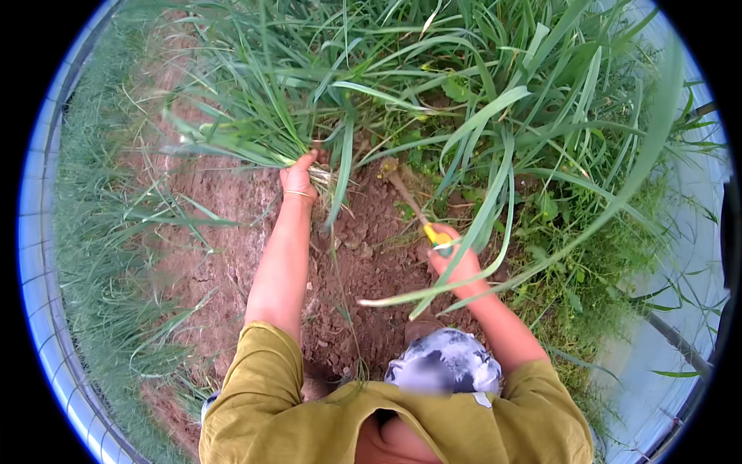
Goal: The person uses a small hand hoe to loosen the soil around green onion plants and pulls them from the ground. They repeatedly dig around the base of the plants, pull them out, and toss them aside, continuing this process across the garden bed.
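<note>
My left hand (pixel 300 177) is closed around a bunch of long green leafy stalks (pixel 249 142), garlic- or leek-like. Their leaves fan out to the upper left, and pale stem ends (pixel 324 176) stick out on the right side of the fist. In my right hand (pixel 458 261) is the yellow and green handle of a small hand digging tool (pixel 410 197). Its brown shaft slants up and left to a dirt-caked head (pixel 389 167) at the soil by the standing plants. Long leaves hang across my right hand and hide part of it.
Dense standing green plants (pixel 406 69) fill the far side, with low weeds (pixel 556 243) on the right. Loose brown soil (pixel 353 272) lies between my arms. More grassy plants (pixel 116 232) line the left. Bluish sheeting (pixel 649 371) borders the right, and my patterned knee (pixel 446 359) is close below.
</note>
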`<act>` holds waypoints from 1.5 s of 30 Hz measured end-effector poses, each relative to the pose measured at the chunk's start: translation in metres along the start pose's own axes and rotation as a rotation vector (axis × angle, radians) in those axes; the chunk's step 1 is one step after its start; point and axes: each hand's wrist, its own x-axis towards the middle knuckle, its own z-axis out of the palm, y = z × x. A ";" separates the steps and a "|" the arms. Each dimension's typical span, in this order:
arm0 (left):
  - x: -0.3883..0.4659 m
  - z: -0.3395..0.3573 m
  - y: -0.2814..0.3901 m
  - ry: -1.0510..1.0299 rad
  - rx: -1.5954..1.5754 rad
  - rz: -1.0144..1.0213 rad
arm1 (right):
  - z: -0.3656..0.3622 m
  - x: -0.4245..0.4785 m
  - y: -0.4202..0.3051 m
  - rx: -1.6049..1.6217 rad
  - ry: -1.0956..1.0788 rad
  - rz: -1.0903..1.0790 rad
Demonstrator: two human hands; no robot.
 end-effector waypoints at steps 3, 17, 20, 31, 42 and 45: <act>0.014 0.027 -0.028 -0.069 0.048 0.122 | -0.032 0.011 -0.001 -0.146 0.062 -0.008; 0.116 0.114 -0.075 0.091 0.367 0.163 | 0.003 0.151 -0.047 -0.026 0.086 0.096; 0.116 0.112 -0.072 0.228 0.262 0.309 | 0.031 0.136 -0.049 -0.084 0.066 0.226; 0.081 0.091 -0.052 0.200 -0.057 0.080 | 0.038 0.133 0.059 0.034 0.206 0.032; 0.061 0.057 0.019 0.035 0.350 0.267 | 0.002 0.100 -0.008 0.610 0.113 0.273; 0.086 0.056 0.006 0.021 0.377 0.246 | -0.030 0.106 -0.027 0.535 -0.038 0.237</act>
